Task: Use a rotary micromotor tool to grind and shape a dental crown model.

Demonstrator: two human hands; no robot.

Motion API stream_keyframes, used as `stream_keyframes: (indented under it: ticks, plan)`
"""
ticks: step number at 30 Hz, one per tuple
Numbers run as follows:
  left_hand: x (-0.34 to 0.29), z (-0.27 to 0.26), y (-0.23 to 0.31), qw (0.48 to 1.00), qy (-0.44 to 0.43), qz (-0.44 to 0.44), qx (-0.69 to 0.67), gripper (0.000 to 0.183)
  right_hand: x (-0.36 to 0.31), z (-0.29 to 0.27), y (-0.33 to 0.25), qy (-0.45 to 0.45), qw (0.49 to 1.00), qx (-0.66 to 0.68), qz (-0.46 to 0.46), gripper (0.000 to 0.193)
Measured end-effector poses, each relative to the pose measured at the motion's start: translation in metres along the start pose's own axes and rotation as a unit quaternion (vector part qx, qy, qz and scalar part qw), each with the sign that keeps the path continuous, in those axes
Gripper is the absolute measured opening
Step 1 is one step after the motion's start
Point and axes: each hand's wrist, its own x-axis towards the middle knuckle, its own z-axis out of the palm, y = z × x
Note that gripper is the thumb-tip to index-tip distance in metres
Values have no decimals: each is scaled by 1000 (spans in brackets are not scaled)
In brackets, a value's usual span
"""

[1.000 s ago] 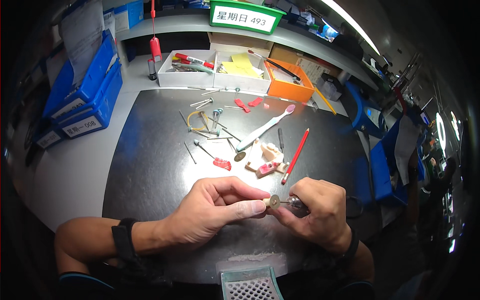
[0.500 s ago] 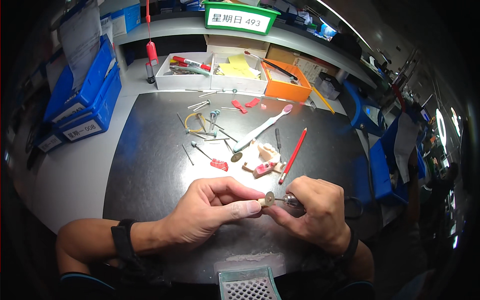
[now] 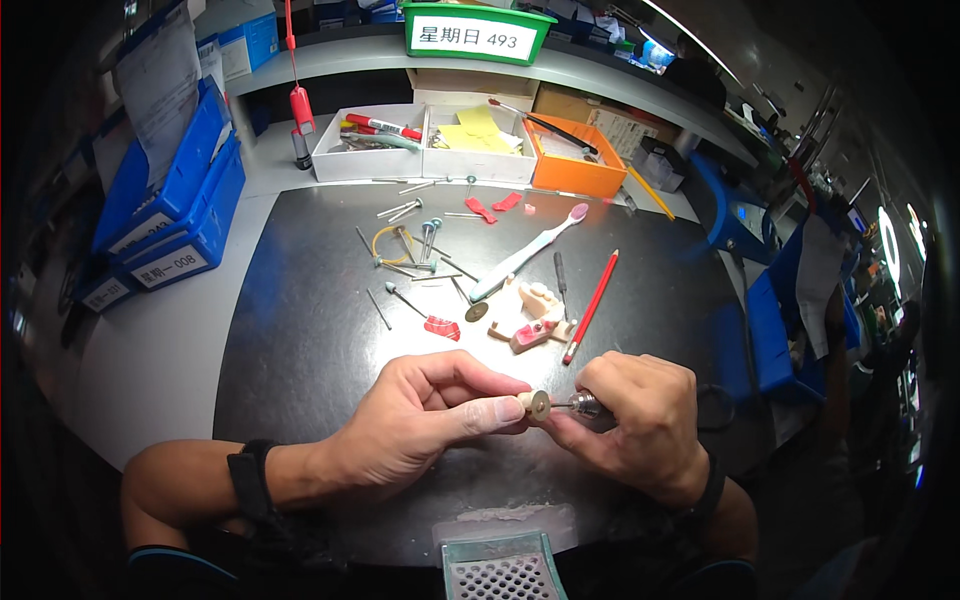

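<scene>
Between the thumb and fingers of my left hand (image 3: 425,415) is a small cream-coloured piece (image 3: 525,399), mostly hidden by the fingertips. My right hand (image 3: 645,415) is closed around a metal rotary handpiece (image 3: 584,403). A thin round disc (image 3: 541,404) on the handpiece's shank lies against the end of the cream piece, or very near it; touching I cannot tell. Just beyond my hands sits a cream dental model (image 3: 541,297) with a pink gum part (image 3: 530,336). Another flat disc (image 3: 476,312) lies beside the model.
A red pencil (image 3: 592,305), toothbrush (image 3: 525,255), several loose burs (image 3: 430,240) and red scraps (image 3: 441,328) lie on the dark work mat (image 3: 290,300). White trays (image 3: 370,160) and an orange box (image 3: 580,178) line the back. Blue bins (image 3: 180,245) stand left; a perforated grate (image 3: 505,575) is in front.
The disc has shifted slightly down and turned a little against the cream piece. My hands keep their grips, and the whole view has moved slightly.
</scene>
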Motion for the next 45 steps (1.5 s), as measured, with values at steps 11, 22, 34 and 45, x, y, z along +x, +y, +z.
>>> stream_keyframes:
  ticks: [11, 22, 34, 45]
  plan:
    - [-1, 3, 2, 1000, 5, 2, -20, 13, 1, -3, 2, 22, 1000, -7, 5, 48]
    - [0, 0, -1, 1000, 7, 8, 0, 14, -1, -4, 1, 0, 1000, 6, 12, 43]
    - [0, 0, -2, 1000, 8, 8, -6, 11, -1, -3, 1, 6, 1000, 3, 12, 43]
    - [0, 5, -1, 1000, 18, 21, -9, 9, -2, -3, 1, 26, 999, 3, 20, 44]
